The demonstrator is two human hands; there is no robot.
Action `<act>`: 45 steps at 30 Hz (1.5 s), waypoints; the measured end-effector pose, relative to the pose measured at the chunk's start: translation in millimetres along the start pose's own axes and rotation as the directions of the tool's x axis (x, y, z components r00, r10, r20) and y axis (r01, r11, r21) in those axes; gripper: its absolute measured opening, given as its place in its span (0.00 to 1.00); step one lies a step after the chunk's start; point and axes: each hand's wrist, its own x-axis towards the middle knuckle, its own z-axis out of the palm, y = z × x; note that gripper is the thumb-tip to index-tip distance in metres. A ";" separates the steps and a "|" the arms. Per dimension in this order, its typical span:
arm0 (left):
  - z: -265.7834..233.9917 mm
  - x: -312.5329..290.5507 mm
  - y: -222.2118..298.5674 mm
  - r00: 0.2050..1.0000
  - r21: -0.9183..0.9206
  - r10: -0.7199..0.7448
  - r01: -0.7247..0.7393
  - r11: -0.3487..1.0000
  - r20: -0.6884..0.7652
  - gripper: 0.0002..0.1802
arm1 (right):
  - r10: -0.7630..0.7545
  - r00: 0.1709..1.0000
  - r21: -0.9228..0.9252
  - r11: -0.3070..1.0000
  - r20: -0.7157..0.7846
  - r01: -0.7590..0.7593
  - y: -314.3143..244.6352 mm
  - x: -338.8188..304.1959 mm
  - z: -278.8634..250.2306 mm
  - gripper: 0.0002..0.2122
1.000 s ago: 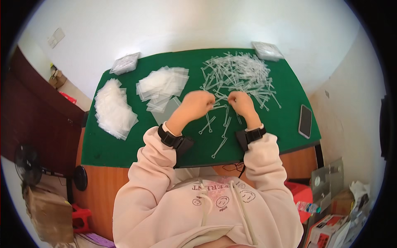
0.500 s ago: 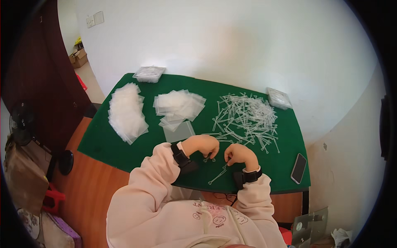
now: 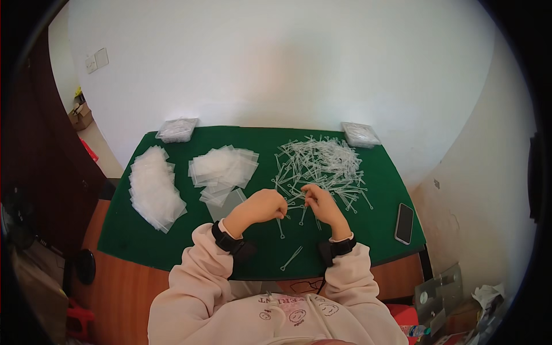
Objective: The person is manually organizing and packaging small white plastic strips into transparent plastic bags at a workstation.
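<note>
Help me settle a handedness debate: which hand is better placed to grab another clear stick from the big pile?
Probably the right hand: it sits at the near edge of the pile of clear plastic sticks, while the left hand is farther off, nearer the clear bags.

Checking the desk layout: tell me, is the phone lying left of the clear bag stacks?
No, the phone lies at the green mat's right edge, far from the bag stacks.

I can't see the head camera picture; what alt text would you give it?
Seen from above, a person in a pink sweatshirt sits at a green table, the left hand and right hand close together, pinching small clear plastic sticks at the edge of a heap of them. Stacks of clear plastic bags lie to the left, a dark phone to the right.
</note>
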 end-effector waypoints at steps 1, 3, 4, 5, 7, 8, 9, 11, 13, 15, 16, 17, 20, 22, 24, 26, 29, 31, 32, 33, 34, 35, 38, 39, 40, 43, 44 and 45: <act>0.9 0.9 0.2 0.999 -0.006 -0.034 0.034 0.999 -0.001 0.06 | 0.005 1.000 0.000 1.000 -0.001 -0.005 3.0 0.0 0.6 0.06; 3.7 2.6 1.3 0.994 -0.021 -0.106 0.106 0.994 -0.003 0.07 | -0.137 0.986 -0.189 0.970 0.099 0.153 10.0 1.8 3.0 0.08; 10.1 3.9 0.8 0.994 -0.025 -0.107 0.107 0.994 -0.001 0.07 | -0.198 0.967 -0.274 0.932 0.160 0.236 12.7 1.7 3.9 0.09; 22.2 5.6 -1.3 0.993 -0.043 -0.114 0.116 0.992 0.045 0.07 | -0.194 0.967 -0.274 0.933 0.163 0.233 14.8 -0.8 3.6 0.09; 32.9 6.5 1.0 0.983 -0.078 -0.131 0.142 0.987 0.130 0.07 | -0.123 0.922 -0.287 0.928 0.367 0.238 -1.0 -6.2 1.7 0.10; 34.8 5.5 -1.2 0.983 -0.082 -0.135 0.146 0.986 0.127 0.07 | -0.085 0.883 -0.292 0.925 0.462 0.242 -4.7 -7.1 1.3 0.10; 35.7 4.7 -4.3 0.983 -0.104 -0.072 0.090 0.991 0.170 0.07 | -0.084 0.879 -0.293 0.925 0.469 0.244 -3.8 -6.1 1.3 0.10; 35.9 4.4 -8.0 0.966 -0.153 0.064 -0.026 0.988 0.251 0.07 | 0.018 0.859 -0.345 0.920 0.512 0.187 1.4 -5.2 0.2 0.09; 36.3 7.2 -10.4 0.947 -0.137 0.044 0.000 0.991 0.318 0.07 | 0.074 0.846 -0.377 0.913 0.529 0.155 4.6 -6.3 -0.8 0.09; 37.9 9.9 -12.4 0.893 -0.088 -0.006 0.051 0.995 0.449 0.09 | 0.144 0.835 -0.438 0.890 0.530 0.125 6.3 -6.5 0.1 0.09; 39.0 10.1 -12.5 0.895 -0.088 -0.006 0.050 0.995 0.446 0.09 | 0.175 0.829 -0.467 0.877 0.531 0.114 6.8 -5.2 0.1 0.09; 40.6 9.6 -11.9 0.902 -0.087 -0.003 0.045 0.995 0.431 0.09 | 0.174 0.829 -0.469 0.876 0.532 0.116 7.8 -5.1 -0.1 0.09; 43.0 9.3 -12.2 0.917 -0.083 -0.001 0.037 0.996 0.399 0.09 | 0.124 0.849 -0.448 0.883 0.514 0.143 10.3 -8.1 0.4 0.09; 38.3 9.5 -8.8 0.929 -0.081 -0.114 0.152 0.985 0.353 0.07 | 0.070 0.860 -0.407 0.898 0.506 0.167 9.4 -8.5 0.0 0.09; 34.6 9.6 -9.4 0.928 -0.082 -0.172 0.210 0.974 0.330 0.06 | -0.030 0.877 -0.323 0.923 0.480 0.209 9.2 -8.9 -0.9 0.09; 29.8 9.4 -13.6 0.968 -0.196 -0.190 0.220 0.956 0.162 0.05 | 0.065 0.871 -0.347 0.930 0.486 0.124 10.1 -7.5 -4.3 0.09; 33.0 8.8 -22.4 0.984 -0.203 -0.172 0.176 0.963 0.039 0.05 | 0.258 0.832 -0.397 0.916 0.491 -0.049 9.9 -6.0 -6.3 0.09; 36.0 8.9 -27.7 0.994 -0.088 -0.099 0.095 0.992 -0.043 0.05 | 0.083 0.975 -0.516 0.856 0.205 0.036 7.5 -5.6 -6.1 0.09; 36.4 9.0 -28.4 0.994 -0.091 -0.102 0.098 0.991 -0.041 0.05 | -0.029 0.998 -0.579 0.813 0.062 0.060 7.0 -5.3 -5.7 0.08; 37.3 9.2 -28.6 0.992 -0.077 -0.124 0.122 0.989 -0.016 0.05 | -0.026 0.998 -0.578 0.814 0.065 0.059 7.9 -5.8 -5.7 0.08; 38.3 9.4 -28.4 0.989 -0.063 -0.147 0.147 0.987 0.009 0.05 | 0.074 0.993 -0.605 0.796 0.088 -0.005 9.3 -6.8 -6.3 0.08; 39.4 9.2 -28.2 0.985 -0.049 -0.170 0.172 0.984 0.033 0.05 | 0.173 0.979 -0.632 0.772 0.108 -0.067 10.8 -8.1 -7.0 0.08; 39.6 9.2 -25.6 0.987 0.019 -0.161 0.162 0.987 -0.018 0.06 | 0.293 0.947 -0.670 0.730 0.135 -0.130 12.4 -8.6 -6.1 0.09; 40.1 9.1 -24.7 0.987 0.054 -0.156 0.158 0.986 -0.044 0.06 | 0.311 0.939 -0.680 0.721 0.145 -0.134 12.9 -7.7 -5.4 0.09; 40.9 9.8 -24.0 0.986 0.046 -0.160 0.161 0.986 -0.040 0.06 | 0.330 0.931 -0.689 0.711 0.155 -0.137 13.4 -7.2 -4.6 0.09; 35.9 13.4 -15.6 0.989 -0.065 -0.129 0.125 0.990 -0.066 0.06 | 0.360 0.924 -0.713 0.682 0.131 -0.165 10.6 -7.0 -4.5 0.08; 34.9 13.7 -14.0 0.989 -0.077 -0.133 0.128 0.989 -0.058 0.06 | 0.371 0.921 -0.724 0.667 0.116 -0.177 10.8 -6.7 -4.5 0.08; 34.1 14.0 -12.6 0.991 -0.145 -0.109 0.097 0.985 -0.077 0.06 | 0.385 0.915 -0.723 0.666 0.120 -0.185 13.2 -5.6 -4.2 0.08</act>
